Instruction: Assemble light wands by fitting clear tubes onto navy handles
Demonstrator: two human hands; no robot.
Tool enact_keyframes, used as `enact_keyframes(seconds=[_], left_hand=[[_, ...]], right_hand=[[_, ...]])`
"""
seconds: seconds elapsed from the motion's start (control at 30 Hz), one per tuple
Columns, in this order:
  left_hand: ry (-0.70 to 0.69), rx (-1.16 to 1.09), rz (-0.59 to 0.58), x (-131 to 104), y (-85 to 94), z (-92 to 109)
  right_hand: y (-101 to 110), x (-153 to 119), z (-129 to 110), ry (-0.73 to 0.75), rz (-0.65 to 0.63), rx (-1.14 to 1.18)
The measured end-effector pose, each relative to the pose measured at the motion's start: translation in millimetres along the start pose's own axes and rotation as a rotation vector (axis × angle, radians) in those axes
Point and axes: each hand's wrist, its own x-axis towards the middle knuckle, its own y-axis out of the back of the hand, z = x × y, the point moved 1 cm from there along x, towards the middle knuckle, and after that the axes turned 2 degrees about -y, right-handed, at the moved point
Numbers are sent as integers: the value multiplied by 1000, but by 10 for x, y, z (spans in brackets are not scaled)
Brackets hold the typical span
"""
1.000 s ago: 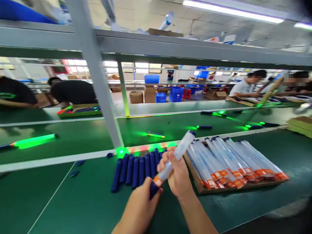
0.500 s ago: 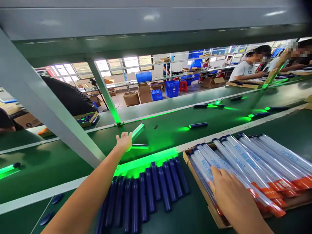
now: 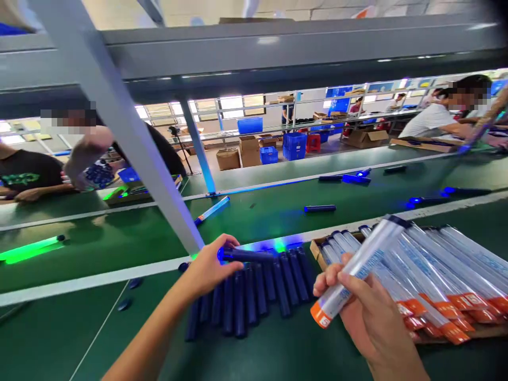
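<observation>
One post point(image 3: 139, 159) near left hand point(image 3: 211, 269)

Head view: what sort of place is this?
Probably a factory workshop with production-line benches. Dark blue cylinders lie in a row on a long green bench, many alike clear tubes with orange ends are heaped beside them, and several people are at benches beyond.

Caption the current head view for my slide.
Left hand holds a dark handle glowing blue at one end; right hand holds a clear tube near a box of similar tubes.
</observation>
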Motion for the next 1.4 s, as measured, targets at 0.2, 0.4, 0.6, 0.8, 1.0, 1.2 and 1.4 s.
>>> enact_keyframes(seconds=[0.2,0.4,0.6,0.8,1.0,1.2,1.4], left_hand=[[88,-1252,-26,-1096,-677,308],[276,-1322,13,-1586,-1182,496],[247,-747,176,-1736,-1189,392],[14,-404,224,-1760,-1216,396],[-110,-13,430,-1668,-1243,430],[7,-76,401,-1532,-1312,251],[-168,-565,154,-1459,-348,450]], right_hand=[[-532,-86,240,-36,-73,79],[-852,-251,503,-52,-90,105],[-962,-390,557,26,-106,16],[-987,-375,583,9,-103,6],[-1020,-294,736,-31,71,-76],[-1105,-206,843,60,175,-148],[-1209,-572,699,161,-126,-473]])
